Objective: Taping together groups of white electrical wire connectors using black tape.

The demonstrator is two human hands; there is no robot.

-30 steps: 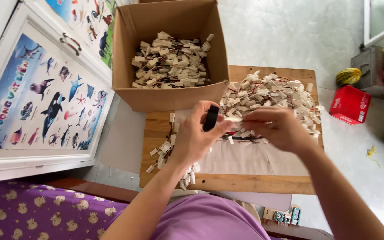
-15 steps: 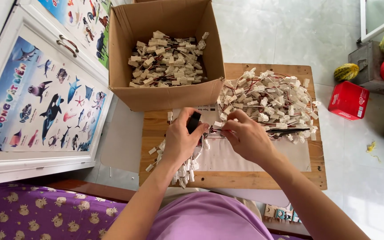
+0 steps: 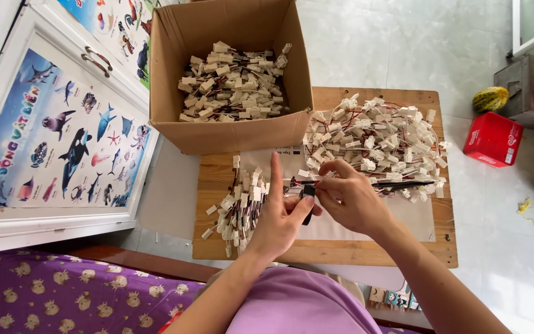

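Over low wooden table (image 3: pixel 378 99), centre of view: left hand (image 3: pixel 279 213) and right hand (image 3: pixel 350 198) meeting above pale paper sheet (image 3: pixel 403 216). Left hand w/ index finger straight up, other fingers curled round small black oblong object (image 3: pixel 308 203); only a sliver visible between palm and thumb, so kind not identifiable. Right hand closed in pinch at top of same black object, fingertips touching it; thin dark wires (image 3: pixel 403 184) running from pinch toward right, far ends lost in heap. Exact contact point hidden by right thumb.

Left of hands, on table: small pile of white plastic connectors w/ red-black leads (image 3: pixel 239 207), just beside left wrist. Right, behind right hand: larger heap of white connectors w/ tangled wires (image 3: pixel 375 139), partly covered by knuckles. Behind, open brown cardboard box (image 3: pixel 230 133) approx. half full of same parts; top flap cut off by frame edge. Red box (image 3: pixel 492 139) on tiled floor, well apart. Forearms cut off at bottom.
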